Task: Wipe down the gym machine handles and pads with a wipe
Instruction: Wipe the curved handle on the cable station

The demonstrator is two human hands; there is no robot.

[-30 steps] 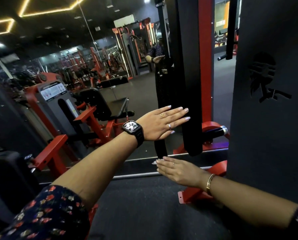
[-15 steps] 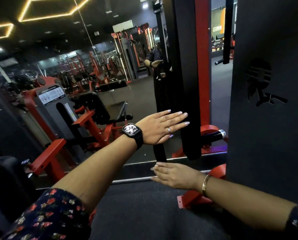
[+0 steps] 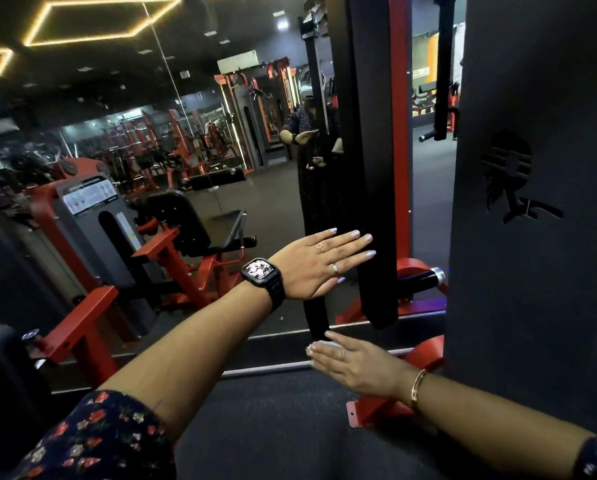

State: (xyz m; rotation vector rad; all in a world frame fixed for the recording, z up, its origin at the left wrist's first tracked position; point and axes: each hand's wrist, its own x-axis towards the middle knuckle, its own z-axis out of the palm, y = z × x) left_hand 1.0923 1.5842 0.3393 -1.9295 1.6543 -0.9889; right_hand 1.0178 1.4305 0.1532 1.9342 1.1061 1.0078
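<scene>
A long black upright pad [image 3: 373, 168] hangs on the red machine frame [image 3: 399, 133]. My left hand [image 3: 321, 263], with a black watch on the wrist, lies flat with straight fingers, the fingertips touching the pad's left side near its lower end. Below the pad's bottom, my right hand [image 3: 355, 367] is stretched out flat, palm down, fingers straight. A small white edge of the wipe [image 3: 319, 345] shows under its fingertips; the rest is hidden by the hand. A black handle with a chrome end [image 3: 425, 277] sticks out behind the pad.
A tall dark panel [image 3: 532, 271] fills the right side, close to my right forearm. A wall mirror [image 3: 151, 168] ahead reflects red and black machines and a person. A red machine foot [image 3: 376, 410] sits on the dark floor [image 3: 272, 427].
The view has tilted up a little, so everything sits lower in frame. Both hands keep nearly the same places against the pad; the right hand has dropped slightly.
</scene>
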